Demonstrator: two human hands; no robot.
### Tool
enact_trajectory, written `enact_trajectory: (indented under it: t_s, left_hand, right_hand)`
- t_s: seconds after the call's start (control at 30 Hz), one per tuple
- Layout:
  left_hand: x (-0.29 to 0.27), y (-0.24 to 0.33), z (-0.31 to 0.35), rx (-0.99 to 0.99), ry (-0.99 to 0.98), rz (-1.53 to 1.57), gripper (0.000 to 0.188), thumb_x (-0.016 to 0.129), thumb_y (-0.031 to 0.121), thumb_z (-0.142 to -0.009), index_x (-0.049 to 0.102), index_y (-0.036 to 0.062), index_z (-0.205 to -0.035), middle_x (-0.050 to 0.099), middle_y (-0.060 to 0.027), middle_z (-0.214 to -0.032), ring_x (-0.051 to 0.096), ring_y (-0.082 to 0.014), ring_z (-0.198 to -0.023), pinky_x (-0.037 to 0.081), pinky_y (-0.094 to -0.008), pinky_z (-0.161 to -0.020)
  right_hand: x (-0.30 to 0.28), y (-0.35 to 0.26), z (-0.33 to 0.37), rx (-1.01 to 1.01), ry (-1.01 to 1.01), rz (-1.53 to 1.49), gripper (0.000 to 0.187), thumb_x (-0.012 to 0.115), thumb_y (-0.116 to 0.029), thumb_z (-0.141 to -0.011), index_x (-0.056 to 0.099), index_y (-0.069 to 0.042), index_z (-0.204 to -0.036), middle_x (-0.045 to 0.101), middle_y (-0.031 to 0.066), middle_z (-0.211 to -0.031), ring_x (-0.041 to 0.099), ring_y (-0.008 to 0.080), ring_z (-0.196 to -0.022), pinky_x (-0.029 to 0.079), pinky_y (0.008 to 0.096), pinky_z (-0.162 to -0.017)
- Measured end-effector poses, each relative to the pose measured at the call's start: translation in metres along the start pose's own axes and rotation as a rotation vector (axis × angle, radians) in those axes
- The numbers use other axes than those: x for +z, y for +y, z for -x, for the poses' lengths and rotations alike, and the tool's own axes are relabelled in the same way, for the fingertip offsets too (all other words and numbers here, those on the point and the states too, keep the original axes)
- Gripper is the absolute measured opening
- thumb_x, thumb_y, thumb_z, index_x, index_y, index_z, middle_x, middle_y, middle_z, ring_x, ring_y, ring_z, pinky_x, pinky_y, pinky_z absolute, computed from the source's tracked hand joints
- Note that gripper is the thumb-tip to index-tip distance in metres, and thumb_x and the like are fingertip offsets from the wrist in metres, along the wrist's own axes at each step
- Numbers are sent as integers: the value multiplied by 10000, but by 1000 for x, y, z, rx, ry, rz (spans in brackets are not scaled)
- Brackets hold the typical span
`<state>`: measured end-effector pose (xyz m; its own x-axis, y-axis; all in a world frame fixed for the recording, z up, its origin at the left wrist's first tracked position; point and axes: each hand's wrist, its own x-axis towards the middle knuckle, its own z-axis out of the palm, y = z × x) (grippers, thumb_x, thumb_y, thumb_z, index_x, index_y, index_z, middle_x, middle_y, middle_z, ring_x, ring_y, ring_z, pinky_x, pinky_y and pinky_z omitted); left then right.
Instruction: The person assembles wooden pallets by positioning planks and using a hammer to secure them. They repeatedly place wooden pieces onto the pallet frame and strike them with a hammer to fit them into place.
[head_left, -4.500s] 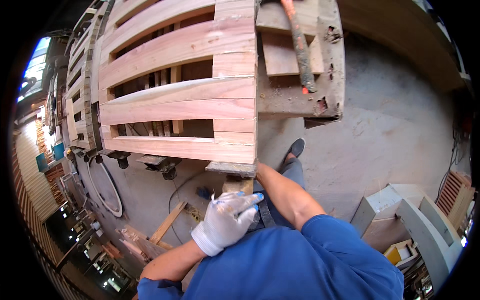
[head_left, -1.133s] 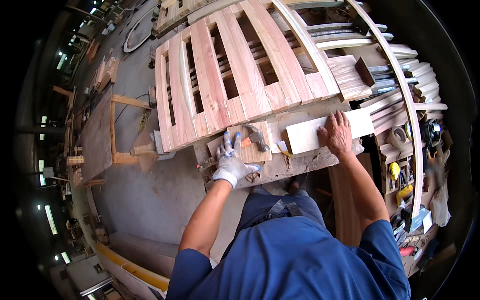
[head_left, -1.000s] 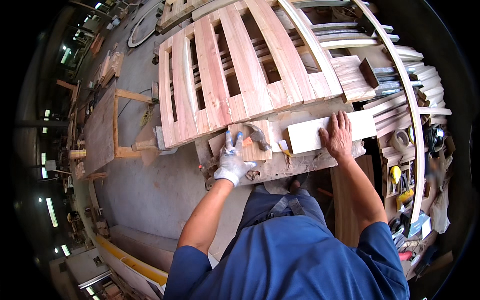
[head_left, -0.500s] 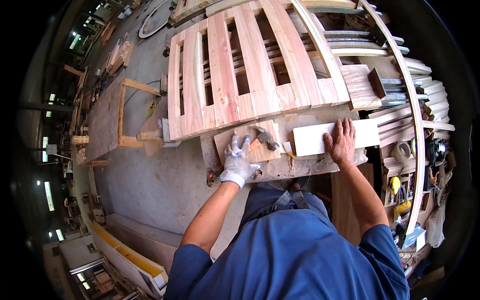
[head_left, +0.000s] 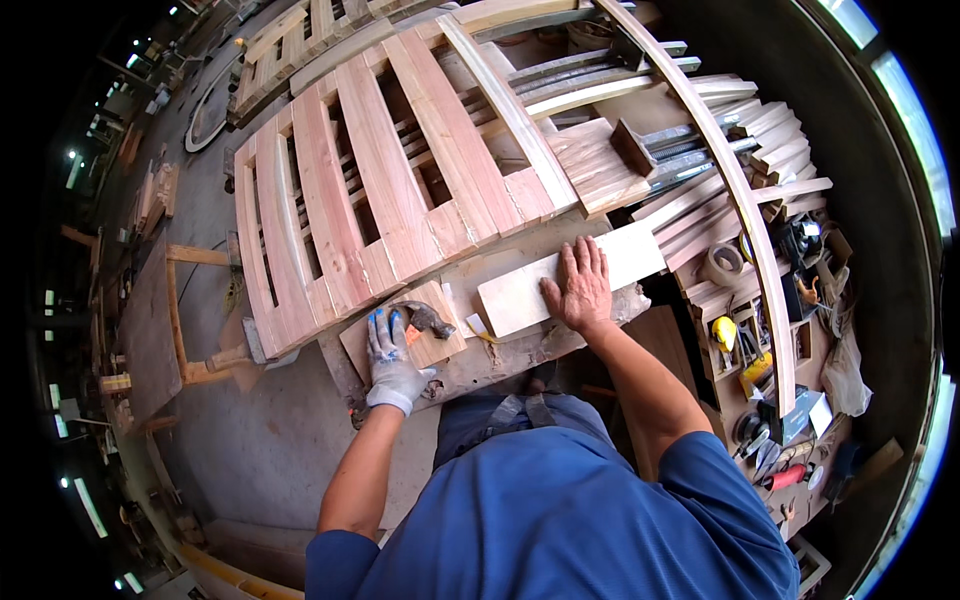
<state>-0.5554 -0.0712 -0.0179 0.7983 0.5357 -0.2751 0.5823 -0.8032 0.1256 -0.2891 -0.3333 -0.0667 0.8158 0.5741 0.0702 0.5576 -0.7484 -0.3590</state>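
My left hand [head_left: 396,362], in a whitish glove with blue fingertips, rests with its fingers stretched out on a short wooden board [head_left: 436,347]. Close beside those fingers lies a hammer [head_left: 430,318] with a dark metal head; its handle is mostly out of sight. An orange bit shows next to the fingertips. My bare right hand [head_left: 580,288] lies flat, fingers extended, on a pale smooth plank [head_left: 632,254]. Between the two boards is a small white and yellow item [head_left: 480,328] that I cannot make out. Both boards lie on a worn bench [head_left: 545,345].
Beyond my hands spreads a large slatted wooden frame [head_left: 400,150]. To the right are metal bar clamps [head_left: 690,150], a long curved wooden strip [head_left: 745,215], stacked strips and a tape roll [head_left: 724,264]. A yellow tape measure [head_left: 724,332] and a red-handled tool [head_left: 788,477] lie nearer me.
The whole view has swung to the right, so the bench and frame appear farther left and tilted. Both hands keep their places on the two boards.
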Motion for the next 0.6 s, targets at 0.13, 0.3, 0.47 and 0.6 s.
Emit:
enact_trajectory:
  t_s: [0.13, 0.3, 0.47, 0.6]
  left_hand:
    - [4, -1, 0, 15, 27, 3, 1393, 1030, 371, -629, 197, -11, -1679, 155, -262, -1744, 63, -458, -1652, 147, -514, -1364]
    - [2, 2, 1, -4, 20, -19, 1376, 1029, 362, -633, 212, -1, -1679, 151, -253, -1751, 67, -455, -1654, 149, -506, -1366]
    - [-1, 6, 0, -18, 6, -17, 1371, 1025, 363, -639, 212, 1, -1682, 156, -250, -1753, 64, -453, -1655, 145, -492, -1368]
    - [0, 6, 0, -12, 7, -23, 1380, 1021, 370, -647, 196, 0, -1689, 155, -247, -1754, 60, -452, -1656, 139, -492, -1370]
  right_hand:
    - [1, 2, 1, -4, 12, -7, 838, 642, -522, -963, 475, 20, -1580, 373, 278, -1692, 264, 431, -1617, 149, 537, -1343]
    - [4, 5, 0, -8, 28, -18, 836, 650, -515, -958, 478, 22, -1576, 385, 280, -1683, 273, 437, -1611, 152, 540, -1342]
    - [6, 8, 1, -17, 55, -33, 835, 661, -512, -951, 490, 20, -1570, 397, 276, -1676, 280, 435, -1608, 157, 542, -1339]
    - [6, 8, 0, -16, 47, -38, 836, 667, -514, -945, 496, 17, -1568, 397, 272, -1678, 277, 431, -1610, 157, 543, -1339]
